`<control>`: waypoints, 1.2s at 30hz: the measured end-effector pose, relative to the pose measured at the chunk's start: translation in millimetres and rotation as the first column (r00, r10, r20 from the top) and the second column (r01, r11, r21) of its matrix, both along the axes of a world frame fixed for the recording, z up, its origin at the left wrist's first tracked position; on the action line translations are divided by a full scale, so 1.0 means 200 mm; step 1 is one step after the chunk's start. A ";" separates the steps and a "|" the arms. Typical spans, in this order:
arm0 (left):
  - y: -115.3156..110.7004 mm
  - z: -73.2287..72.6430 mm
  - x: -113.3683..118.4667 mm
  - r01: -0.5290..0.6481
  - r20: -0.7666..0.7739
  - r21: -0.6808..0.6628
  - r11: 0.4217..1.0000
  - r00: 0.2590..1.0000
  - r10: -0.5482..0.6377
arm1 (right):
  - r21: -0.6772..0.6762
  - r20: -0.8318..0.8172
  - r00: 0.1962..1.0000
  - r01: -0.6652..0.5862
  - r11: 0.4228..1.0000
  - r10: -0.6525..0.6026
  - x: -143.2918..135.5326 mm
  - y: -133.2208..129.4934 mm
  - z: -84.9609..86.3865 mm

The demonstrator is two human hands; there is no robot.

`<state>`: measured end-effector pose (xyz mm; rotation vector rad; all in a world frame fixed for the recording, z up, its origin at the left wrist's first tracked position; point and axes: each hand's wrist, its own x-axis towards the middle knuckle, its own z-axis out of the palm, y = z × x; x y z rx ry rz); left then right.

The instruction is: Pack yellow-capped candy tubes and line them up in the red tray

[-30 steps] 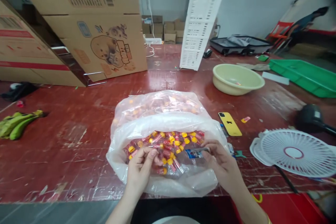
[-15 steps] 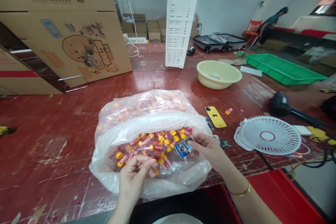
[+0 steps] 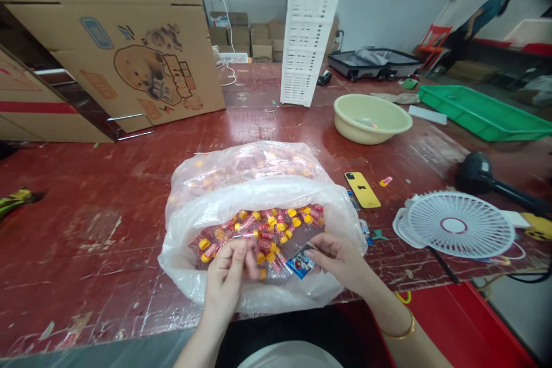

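Note:
A white plastic sack [image 3: 207,195] lies open on the table, full of small red bottles with yellow caps [image 3: 267,230]. My right hand [image 3: 338,256] pinches a small blue packet [image 3: 302,261] by its edge over the right part of the sack's mouth. To the left, my left hand [image 3: 228,276] hovers above the bottles with thumb and index finger pressed together. Its other fingers are partly blurred, and whatever may be between the fingertips is hidden. The two hands are apart.
Right of the sack lie a yellow phone [image 3: 362,190], a loose small bottle [image 3: 386,181] and a white fan [image 3: 461,224]. Farther back stand a cream basin [image 3: 371,118], a green tray [image 3: 483,115] and a white rack [image 3: 308,34]. A large carton [image 3: 142,75] rises at left.
My right hand has lowered the blue packet slightly toward me. The left hand's fingers have shifted a little. The view has turned left, and the person in the background stands more upright.

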<state>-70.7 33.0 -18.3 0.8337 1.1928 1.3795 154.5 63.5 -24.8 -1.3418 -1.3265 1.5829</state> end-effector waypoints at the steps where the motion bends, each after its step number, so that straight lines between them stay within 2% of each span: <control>1: 0.01 0.00 -0.01 -0.004 -0.010 0.017 1.000 1.000 0.004 | 0.006 0.005 1.000 0.012 1.000 -0.012 0.01 0.00 0.00; 5: 0.02 -0.01 -0.05 -0.058 -0.031 0.072 0.996 0.998 0.060 | 0.029 -0.010 0.998 0.066 0.997 -0.066 0.05 0.03 0.01; 9: 0.02 0.00 -0.05 -0.116 0.039 0.012 0.993 0.993 0.115 | 0.030 -0.024 0.997 0.079 0.996 -0.078 0.06 0.03 0.01; 14: 0.00 0.03 -0.02 -0.013 -0.050 -0.054 0.998 0.999 0.010 | 0.029 -0.018 0.996 0.088 0.996 -0.088 0.06 0.04 0.01; 18: 0.00 0.03 -0.02 0.026 -0.100 -0.094 0.995 0.994 -0.036 | 0.037 -0.001 0.998 0.063 0.997 -0.063 0.07 0.04 0.04; 21: -0.01 0.02 -0.01 0.181 -0.105 -0.162 0.970 0.974 -0.199 | 0.017 0.038 0.993 -0.111 0.994 0.110 0.05 0.00 0.08; 23: -0.04 0.01 0.02 0.340 -0.049 -0.203 0.918 0.933 -0.357 | 0.000 0.037 0.966 -0.257 0.966 0.257 0.01 -0.05 0.11; 25: -0.08 0.01 0.07 0.506 0.140 -0.216 0.835 0.862 -0.486 | 0.011 -0.012 0.936 -0.352 0.936 0.352 -0.03 -0.08 0.14; 27: -0.11 0.01 0.12 0.621 0.375 -0.230 0.749 0.767 -0.521 | 0.049 -0.059 0.928 -0.365 0.930 0.368 -0.08 -0.08 0.13; 29: -0.13 -0.01 0.15 0.631 0.517 -0.289 0.720 0.736 -0.438 | 0.111 -0.068 0.964 -0.249 0.962 0.258 -0.12 -0.05 0.09; 32: -0.15 -0.02 0.14 0.517 0.558 -0.387 0.764 0.791 -0.253 | 0.187 0.031 0.999 -0.022 0.982 0.016 -0.20 0.00 -0.07; 34: -0.15 -0.03 0.11 0.464 0.605 -0.393 0.794 0.781 -0.157 | 0.185 0.128 0.992 -0.002 0.983 -0.022 -0.28 0.01 -0.19; 36: -0.16 -0.02 0.09 0.414 0.632 -0.379 0.828 0.769 -0.096 | 0.167 0.182 0.983 -0.034 0.985 0.003 -0.34 0.00 -0.28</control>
